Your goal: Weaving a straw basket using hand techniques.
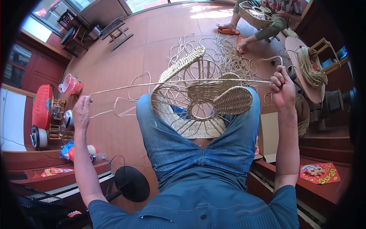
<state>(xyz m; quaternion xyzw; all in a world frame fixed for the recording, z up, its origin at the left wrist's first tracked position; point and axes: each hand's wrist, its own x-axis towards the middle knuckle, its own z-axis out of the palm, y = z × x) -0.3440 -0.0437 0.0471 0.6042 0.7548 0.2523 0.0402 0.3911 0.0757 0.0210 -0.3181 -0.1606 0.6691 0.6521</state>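
A half-woven straw-coloured basket frame (pixel 183 129) with petal-like woven panels and bare spokes rests across my jeans-clad thighs. A pale twisted cord (pixel 133 85) is stretched roughly level over it between my two hands. My left hand (pixel 82 108), out to the left of my knee, pinches the cord, and a slack length hangs beside it. My right hand (pixel 282 86), out to the right and a little higher, has its fingers wrapped round the same cord, with a short loose end rising above the fist.
Loose cords (pixel 232 61) lie on the floor ahead. Another person (pixel 267 26) sits at upper right holding a woven piece. A wooden board with coiled cord (pixel 310 72) is at right. A pink bucket (pixel 72 84), red cushioned object (pixel 42 105) and black round seat (pixel 131 183) are at left.
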